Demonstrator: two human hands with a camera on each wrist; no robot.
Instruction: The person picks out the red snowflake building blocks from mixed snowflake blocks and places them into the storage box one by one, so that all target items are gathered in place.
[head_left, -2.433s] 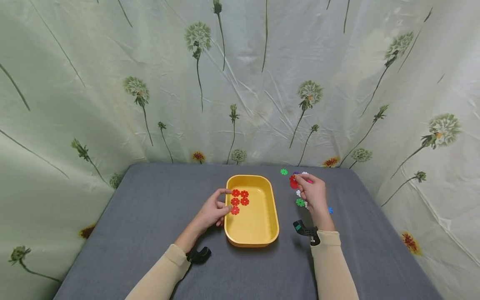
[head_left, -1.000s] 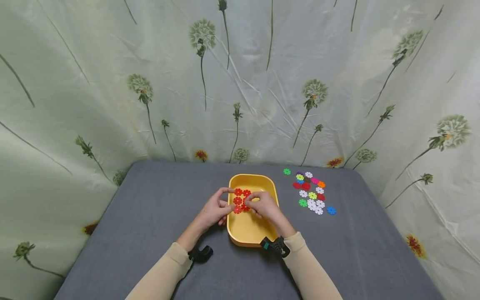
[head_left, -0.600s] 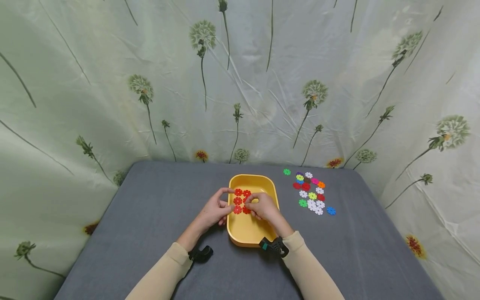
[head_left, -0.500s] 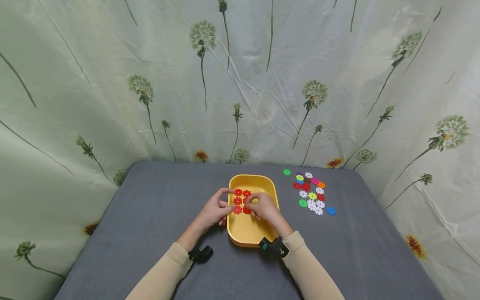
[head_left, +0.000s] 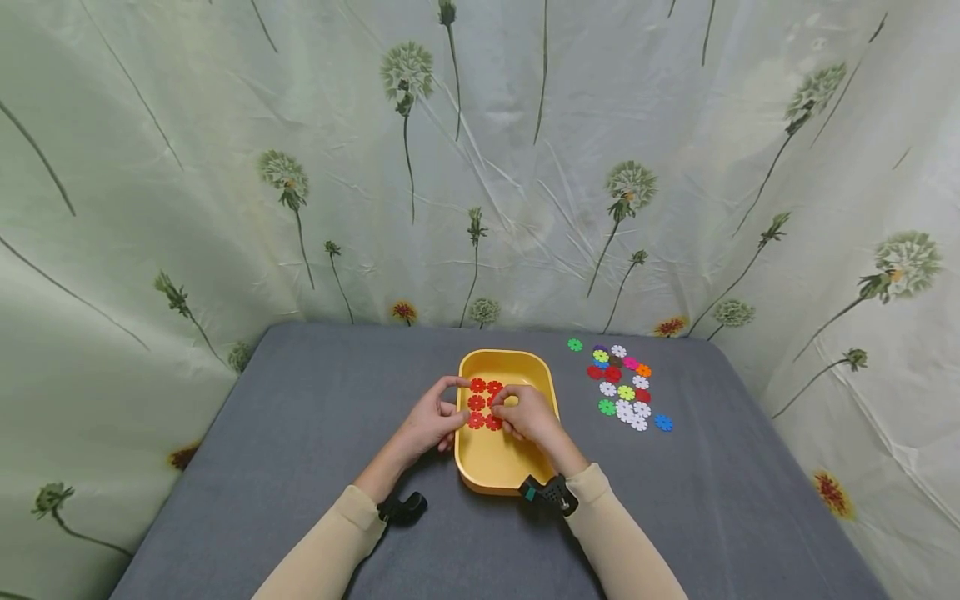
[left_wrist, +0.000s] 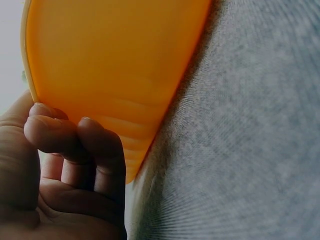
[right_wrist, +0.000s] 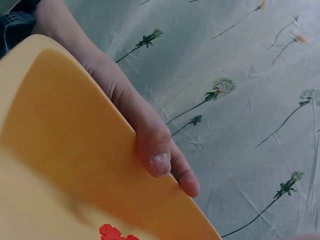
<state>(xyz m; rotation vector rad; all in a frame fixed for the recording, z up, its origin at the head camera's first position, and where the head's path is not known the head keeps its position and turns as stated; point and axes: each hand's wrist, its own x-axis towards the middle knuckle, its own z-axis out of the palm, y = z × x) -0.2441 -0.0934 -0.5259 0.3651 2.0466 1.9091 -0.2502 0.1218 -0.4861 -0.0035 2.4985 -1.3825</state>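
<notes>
My left hand [head_left: 429, 423] grips the left rim of a yellow plastic tray [head_left: 547, 467]. In the left wrist view its curled fingers [left_wrist: 100, 145] lie against the tray's outer wall. Inside the tray, several red flower-shaped discs [head_left: 476, 402] sit in two columns near the left side. My right hand [head_left: 528, 412] reaches in over the right column, thumb and forefinger pinched at the lower red disc [head_left: 492, 422]. Those fingertips partly cover the disc above it. The right wrist view shows the left thumb [right_wrist: 159, 157] over the rim and a red disc [right_wrist: 112, 232].
Right of the tray, a loose group of flower-shaped discs in several colours lies on the grey table [head_left: 337, 392], including white [head_left: 624, 410], yellow [head_left: 626, 392] and red discs [head_left: 612, 374]. A blue disc [head_left: 663, 422] lies apart. A flower-printed curtain [head_left: 517, 167] hangs behind.
My right hand has come from the disc group on the right into the tray with a red disc, which now lies low in the right column. The left hand keeps its grip.
</notes>
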